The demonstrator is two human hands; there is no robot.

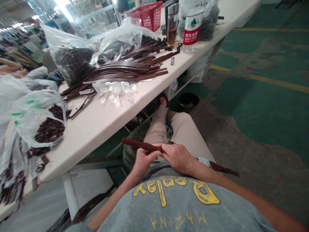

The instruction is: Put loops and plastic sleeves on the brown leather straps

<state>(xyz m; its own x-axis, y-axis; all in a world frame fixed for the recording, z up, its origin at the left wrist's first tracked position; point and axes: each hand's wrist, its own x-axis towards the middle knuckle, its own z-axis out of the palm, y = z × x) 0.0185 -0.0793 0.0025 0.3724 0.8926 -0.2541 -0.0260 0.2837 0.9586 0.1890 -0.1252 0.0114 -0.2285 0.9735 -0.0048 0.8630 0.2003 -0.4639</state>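
Note:
My left hand (144, 158) and my right hand (177, 157) meet above my lap, fingers pinched together on a dark reddish-brown strap (137, 144). One rounded end of the strap sticks out to the left, past my left hand. Both thumbs press near a narrower spot on it. Fingers cover the part between the hands. A brown strip end (225, 169) shows beyond my right forearm; whether it belongs to the same strap I cannot tell. On the table, a fanned bundle of brown straps (123, 68) lies beside small clear plastic packets (116, 91).
The white table (96, 129) runs diagonally ahead of me. On it stand a plastic bag of small dark brown pieces (51, 127), a bag of dark items (74, 61), a red basket (148, 16), a glass flask (172, 27) and a labelled bottle (192, 30). A black bucket (188, 100) sits below.

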